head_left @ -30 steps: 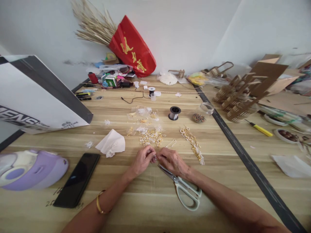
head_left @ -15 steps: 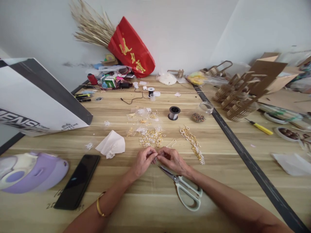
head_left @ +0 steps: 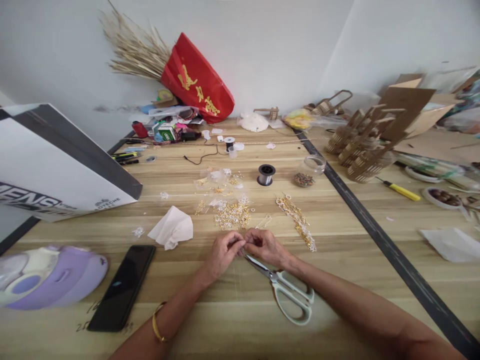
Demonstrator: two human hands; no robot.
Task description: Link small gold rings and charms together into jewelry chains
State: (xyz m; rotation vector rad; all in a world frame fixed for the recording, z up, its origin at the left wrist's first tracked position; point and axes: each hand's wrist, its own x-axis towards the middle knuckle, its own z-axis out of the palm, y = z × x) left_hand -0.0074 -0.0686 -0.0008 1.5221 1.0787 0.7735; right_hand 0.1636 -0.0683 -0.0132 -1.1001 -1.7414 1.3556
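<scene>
My left hand and my right hand meet at the fingertips over the table. Both are closed in a pinch on something tiny, mostly hidden by the fingers; a small shiny bit shows below them. Just beyond the fingers lies a pile of gold and silver jewellery findings. To its right stretch several gold and silver chains. Scissors with pale green handles lie under and beside my right wrist, blades pointing toward the fingers.
A black phone, a crumpled tissue and a purple-white device lie left. Farther back stand a wire spool and a clear jar. Small woven baskets and a yellow-handled tool are at right.
The view has shifted slightly, so things sit a little differently in it. My hands stay together in the same pinch, with only small finger movement.
</scene>
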